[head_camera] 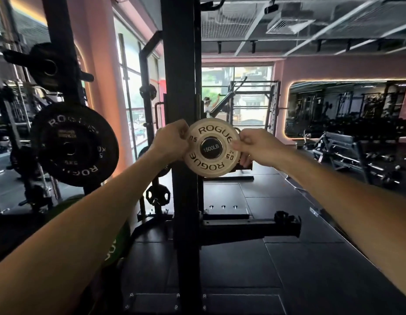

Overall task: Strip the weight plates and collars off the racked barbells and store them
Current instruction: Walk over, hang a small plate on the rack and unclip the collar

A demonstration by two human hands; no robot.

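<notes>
- white rogue change plate sits on a barbell sleeve end cap marked 1500lb, beside the black rack upright.
- left hand pinches its left rim; right hand grips its right rim.
- black rogue bumper plate hangs well left.

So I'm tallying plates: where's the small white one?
Centre of the head view: small round white Rogue plate on the barbell end, between left hand and right hand.
</notes>
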